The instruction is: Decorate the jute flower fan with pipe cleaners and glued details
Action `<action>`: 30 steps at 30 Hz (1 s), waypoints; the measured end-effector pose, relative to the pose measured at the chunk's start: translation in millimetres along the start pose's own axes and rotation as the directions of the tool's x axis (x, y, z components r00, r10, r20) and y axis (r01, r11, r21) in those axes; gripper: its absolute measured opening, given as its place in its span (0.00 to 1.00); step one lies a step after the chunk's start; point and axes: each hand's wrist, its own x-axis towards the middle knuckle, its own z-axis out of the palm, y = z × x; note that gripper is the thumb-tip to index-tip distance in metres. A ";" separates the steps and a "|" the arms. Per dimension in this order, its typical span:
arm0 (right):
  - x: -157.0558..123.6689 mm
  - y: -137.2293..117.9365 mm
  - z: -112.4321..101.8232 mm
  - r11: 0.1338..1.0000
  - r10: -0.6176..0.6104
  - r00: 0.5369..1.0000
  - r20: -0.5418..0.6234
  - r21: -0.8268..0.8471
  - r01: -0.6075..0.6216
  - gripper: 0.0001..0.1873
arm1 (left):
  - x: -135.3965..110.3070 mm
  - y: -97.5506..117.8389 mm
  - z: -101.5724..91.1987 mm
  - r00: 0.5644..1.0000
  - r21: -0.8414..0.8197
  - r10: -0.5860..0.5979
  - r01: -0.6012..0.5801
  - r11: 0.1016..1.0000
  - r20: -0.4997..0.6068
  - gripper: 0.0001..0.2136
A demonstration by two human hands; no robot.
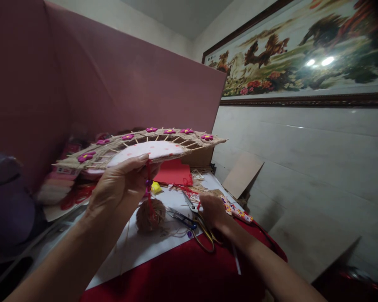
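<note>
Here, the left hand (129,176) holds up a fan-shaped piece (148,150) above the table, its thumb pressed on the pale dotted panel and its other fingers bent underneath, so the lower edge is pinched between them. Purple flowers sit along the piece's twine-wrapped outer band. A red cord (149,201) hangs beside this hand, threaded with a purple bead (148,183), in front of a ball of twine (150,216). The right hand (211,212) is near the gold-handled scissors (208,243), its fingers curled inward; whether they pinch the bit of red beside them, I cannot tell. Dark-handled snips (184,219) lie just beside the scissors, on a white sheet (129,256) over red cloth (164,274).
</note>
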 end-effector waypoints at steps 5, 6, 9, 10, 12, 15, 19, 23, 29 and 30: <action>0.3 10.6 -14.5 0.999 -0.034 0.999 0.032 -0.019 0.035 0.09 | 0.2 2.1 2.2 1.000 -0.017 -0.007 0.006 1.000 -0.026 0.15; -1.8 15.1 -17.6 0.999 -0.040 0.999 0.035 -0.021 0.041 0.10 | 0.3 2.4 2.4 0.999 -0.019 -0.007 0.007 1.000 -0.031 0.15; -12.2 30.0 -25.2 0.998 -0.066 0.996 0.052 -0.013 0.067 0.13 | -0.2 3.1 2.8 0.999 -0.015 -0.008 0.007 1.000 -0.037 0.15; -16.5 34.5 -27.4 0.997 -0.074 0.995 0.060 -0.005 0.074 0.13 | -0.7 3.2 2.9 0.999 -0.013 -0.008 0.007 1.000 -0.035 0.15; -26.0 42.0 -31.5 0.997 -0.074 0.993 0.088 0.015 0.073 0.12 | -1.7 3.5 3.5 1.000 -0.008 -0.004 0.004 1.000 -0.020 0.15; -41.2 49.7 -35.0 0.998 -0.042 0.989 0.141 0.041 0.036 0.10 | -3.0 3.7 4.9 1.000 0.004 -0.009 0.009 1.000 0.018 0.14; -63.3 59.9 -29.0 0.997 0.014 0.994 0.110 0.077 -0.022 0.11 | -5.2 4.5 7.2 1.000 0.016 -0.019 0.020 1.000 -0.008 0.13; -80.3 69.4 -21.1 0.956 0.064 0.998 -0.017 0.289 -0.056 0.11 | -8.2 6.1 7.9 1.000 0.033 -0.030 0.030 0.999 0.006 0.11; -88.2 72.6 -30.9 0.794 0.177 0.961 -0.211 0.608 -0.013 0.11 | -8.2 5.9 5.2 0.999 0.025 -0.025 0.024 0.999 0.028 0.10; -88.8 72.7 -31.1 0.773 0.210 0.948 -0.240 0.634 -0.011 0.11 | -7.7 5.6 4.9 0.999 0.023 -0.026 0.025 0.999 0.034 0.11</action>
